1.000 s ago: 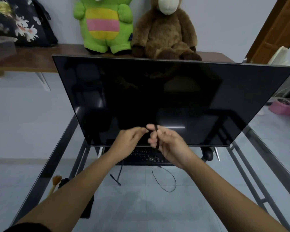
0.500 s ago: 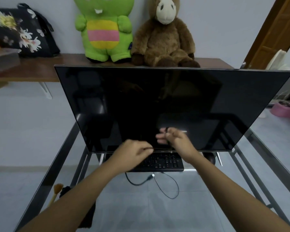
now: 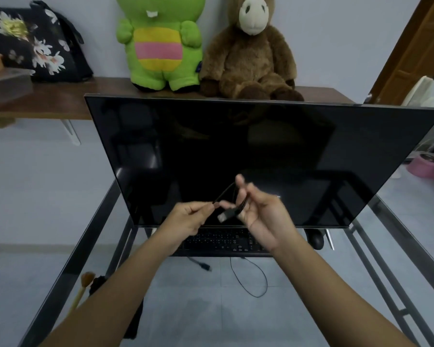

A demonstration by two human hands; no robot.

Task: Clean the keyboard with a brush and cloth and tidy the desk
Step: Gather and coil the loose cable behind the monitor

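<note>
Head view: both hands raised before dark monitor (image 3: 236, 151), above keyboard (image 3: 221, 242) on glass counter (image 3: 206, 314). Left hand (image 3: 186, 221) pinches black cable (image 3: 224, 192); right hand (image 3: 263, 216) grips cable loops, USB plug (image 3: 224, 216) hanging out. Brush (image 3: 82, 289) and dark cloth (image 3: 135, 319) lie at counter's left edge, partly hidden by left forearm

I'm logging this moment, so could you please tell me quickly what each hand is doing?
Left hand: closed, pinching the black cable.
Right hand: closed loosely around the same cable, its USB plug hanging at the palm.
</note>
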